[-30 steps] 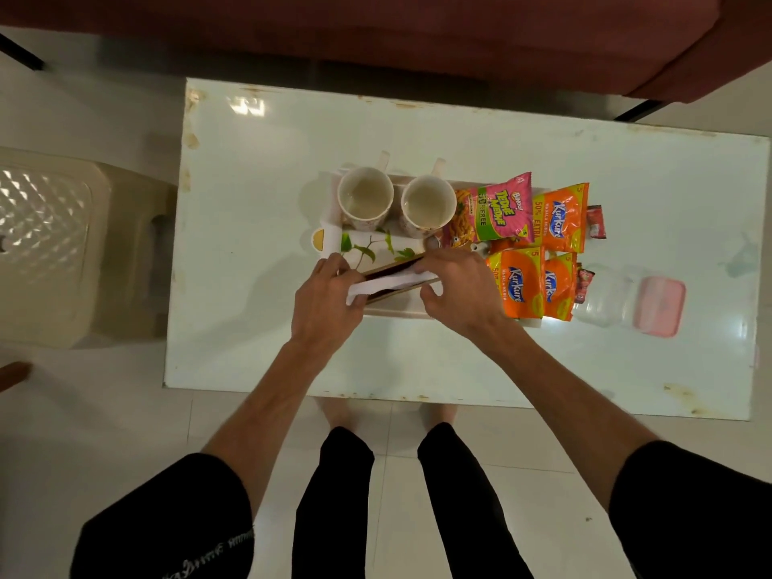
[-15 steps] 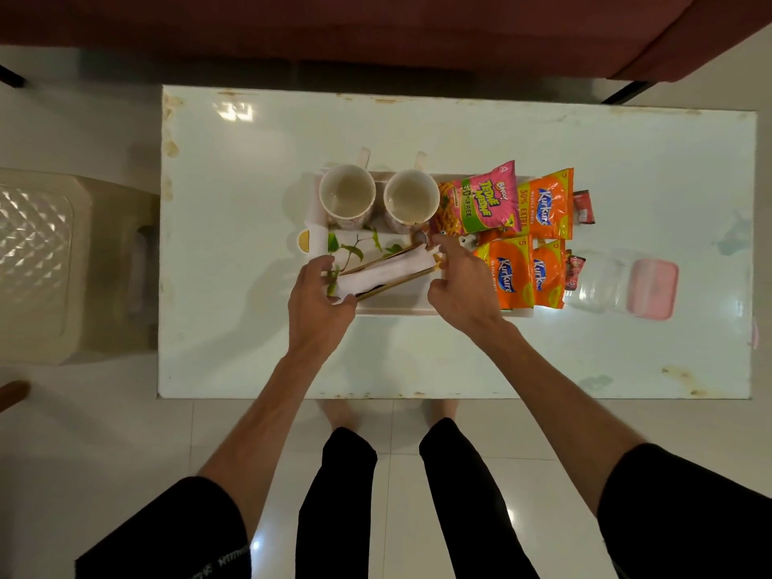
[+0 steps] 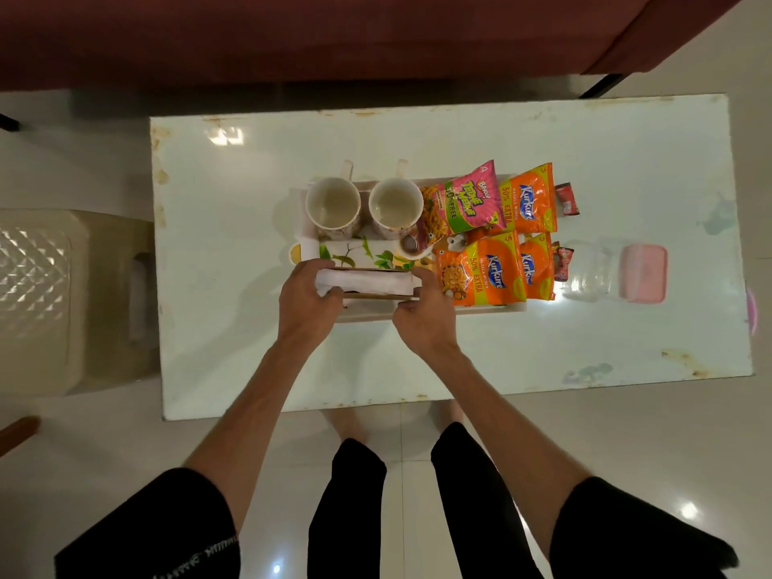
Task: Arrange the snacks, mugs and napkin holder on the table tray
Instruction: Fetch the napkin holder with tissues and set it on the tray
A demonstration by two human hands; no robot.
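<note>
A white tray with a leaf print sits in the middle of the table. Two empty mugs stand side by side at its far left. A pink snack packet and three orange packets lie on its right half. A brown napkin holder with white napkins rests level over the tray's near left. My left hand grips its left end and my right hand grips its right end.
A clear plastic box with a pink lid lies on the table right of the tray. Small red sachets sit by the packets. A beige plastic stool stands left of the table, a dark red sofa behind it.
The napkin holder was tilted between my hands; it now lies level, lower on the tray's near left. Both hands stayed on its ends.
</note>
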